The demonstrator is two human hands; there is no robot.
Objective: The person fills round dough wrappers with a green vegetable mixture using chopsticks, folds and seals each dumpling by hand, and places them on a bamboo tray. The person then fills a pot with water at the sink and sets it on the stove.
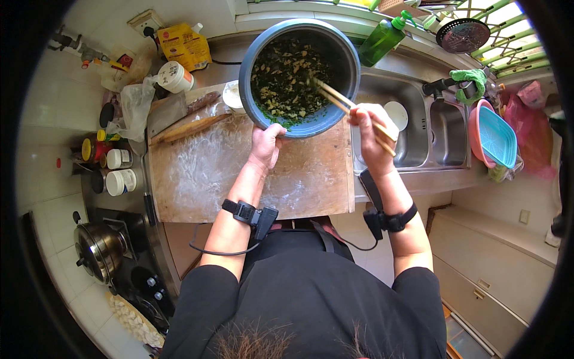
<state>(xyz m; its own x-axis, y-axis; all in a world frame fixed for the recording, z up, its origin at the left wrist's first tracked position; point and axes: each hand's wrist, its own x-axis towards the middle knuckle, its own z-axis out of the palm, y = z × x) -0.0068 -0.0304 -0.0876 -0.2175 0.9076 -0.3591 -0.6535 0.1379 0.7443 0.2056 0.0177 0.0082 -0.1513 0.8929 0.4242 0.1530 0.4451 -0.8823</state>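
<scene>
My left hand [267,146] grips the near rim of a deep blue-grey pot [247,85], thumb over the edge, and the pot is tilted towards me. Inside lies a mix of chopped dark greens [287,85] with pale yellowish bits. A pair of wooden chopsticks [334,95] is held in my right hand [373,134] at the pot's right side, with the tips in the greens. Below the pot is a wooden board [251,179] dusted with flour. A cleaver [167,112] and a wooden rolling pin [190,128] lie at its back left.
A steel sink [412,152] holding a white plate [395,115] is on the right. Behind it stands a green pump bottle [381,42]. On the left are white jars [121,181] and a stove with a lidded metal pot [96,247]. A tray of dumplings [134,318] sits lower left.
</scene>
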